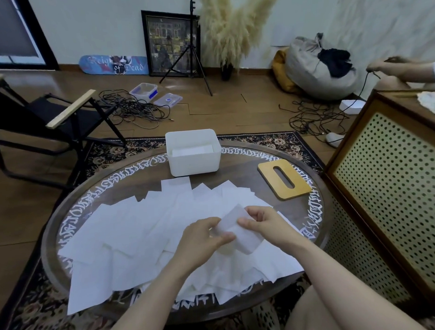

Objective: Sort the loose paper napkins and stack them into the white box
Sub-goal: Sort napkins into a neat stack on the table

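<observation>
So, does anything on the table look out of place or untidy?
Yes. The napkins lie scattered, overlapping at all angles, some hanging over the table edge. The wooden lid lies off the box.

L hand (201, 237) + R hand (259, 221) pinch napkin (238, 228) | white box (194, 163) behind
</observation>
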